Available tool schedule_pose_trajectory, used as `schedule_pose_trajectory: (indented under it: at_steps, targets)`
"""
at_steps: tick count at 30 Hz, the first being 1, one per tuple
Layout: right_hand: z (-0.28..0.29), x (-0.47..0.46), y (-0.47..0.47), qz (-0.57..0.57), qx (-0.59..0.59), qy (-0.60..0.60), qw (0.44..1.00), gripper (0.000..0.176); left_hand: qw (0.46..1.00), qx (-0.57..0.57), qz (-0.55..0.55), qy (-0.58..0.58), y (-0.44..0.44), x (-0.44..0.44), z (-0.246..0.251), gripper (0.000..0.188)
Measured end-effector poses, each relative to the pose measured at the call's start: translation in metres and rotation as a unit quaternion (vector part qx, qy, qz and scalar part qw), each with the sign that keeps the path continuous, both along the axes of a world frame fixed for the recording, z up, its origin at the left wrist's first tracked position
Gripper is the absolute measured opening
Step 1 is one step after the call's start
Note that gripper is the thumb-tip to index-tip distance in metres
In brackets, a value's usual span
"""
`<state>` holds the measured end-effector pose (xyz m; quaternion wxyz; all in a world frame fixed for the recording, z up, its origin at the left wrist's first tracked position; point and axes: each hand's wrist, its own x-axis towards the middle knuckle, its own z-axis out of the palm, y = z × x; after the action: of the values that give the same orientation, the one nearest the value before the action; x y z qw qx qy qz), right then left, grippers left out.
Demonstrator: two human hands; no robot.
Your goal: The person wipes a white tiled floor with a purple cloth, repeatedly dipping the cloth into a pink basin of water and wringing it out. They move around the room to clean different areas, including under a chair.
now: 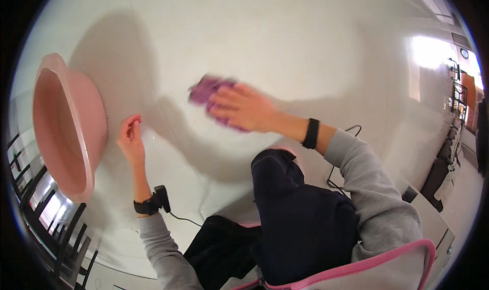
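Observation:
My right hand lies spread over a purple cloth, pressing it against the glossy white tiled floor. Both hand and cloth are slightly blurred. One end of the cloth sticks out past the fingertips; the rest is under the palm. On the other side, my left hand hovers with curled fingers, and nothing shows in it. A pink plastic basin stands just to its left, apart from the hand. Part of the basin's inside is visible, but I cannot tell whether it holds water.
Black metal bars, perhaps of a rack or chair, stand at the lower left beyond the basin. A black cable runs from my left wrist device; another cable lies by my right elbow. My bent knee is close below the cloth.

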<state>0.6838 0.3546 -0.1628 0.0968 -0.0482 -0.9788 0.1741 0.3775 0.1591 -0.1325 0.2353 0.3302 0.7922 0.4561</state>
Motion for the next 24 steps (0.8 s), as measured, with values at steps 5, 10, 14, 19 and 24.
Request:
schedule_pose_trajectory:
  at_steps: [5, 10, 14, 19, 24]
  targets:
    - [-0.028, 0.123, 0.16, -0.356, 0.229, -0.233, 0.875, 0.056, 0.997, -0.07, 0.027, 0.017, -0.035, -0.013, 0.007, 0.014]
    - [-0.043, 0.18, 0.327, -0.724, 0.066, -0.185, 0.661, 0.059, 0.994, -0.095, 0.062, 0.002, -0.076, -0.007, 0.002, 0.015]
    - [-0.055, 0.042, 0.333, -0.562, 0.236, -0.195, 0.769, 0.052, 0.992, -0.101, 0.077, -0.022, -0.094, -0.005, 0.011, 0.015]
    - [-0.017, -0.164, 0.228, -0.236, 0.409, -0.167, 0.865, 0.038, 0.989, -0.062, 0.119, -0.059, -0.107, -0.013, 0.022, 0.014]
    - [-0.006, -0.238, 0.067, 0.035, 0.069, 0.08, 0.994, 0.034, 0.986, -0.054, 0.155, -0.034, -0.119, -0.02, 0.032, 0.014]
